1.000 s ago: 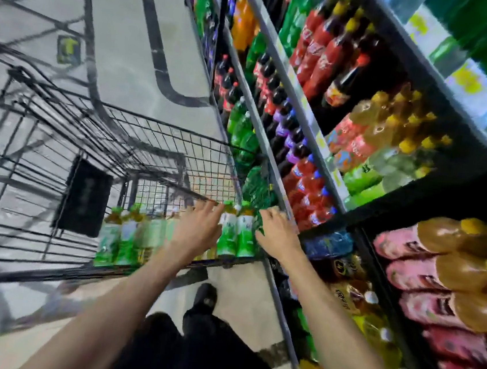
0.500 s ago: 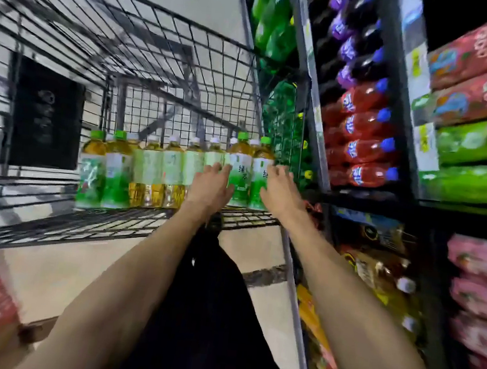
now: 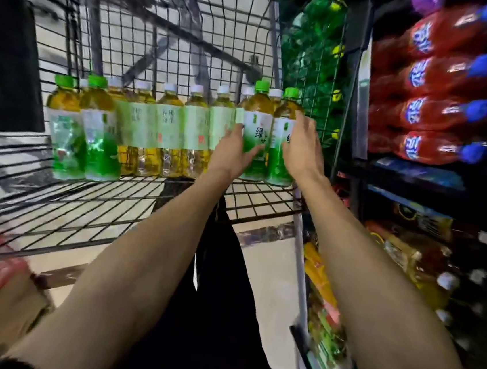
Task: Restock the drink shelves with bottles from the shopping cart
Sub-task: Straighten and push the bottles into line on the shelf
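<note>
The pick-up step: left hand (image 3: 234, 150) and right hand (image 3: 301, 148) clasp 2 green-capped plastic tea bottles (image 3: 257, 131) standing in the black wire shopping cart (image 3: 144, 198). Next, lifting both toward the shelves.

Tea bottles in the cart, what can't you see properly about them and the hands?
- Head view: the left hand covers the lower label of one green-cap tea bottle.
- Head view: the right hand hides the side of the next green-cap bottle; whether its fingers squeeze it is unclear.
- Head view: label writing on the white-cap bottles is too blurred to read.
- Head view: the shelf's red bottles are smeared.
</note>
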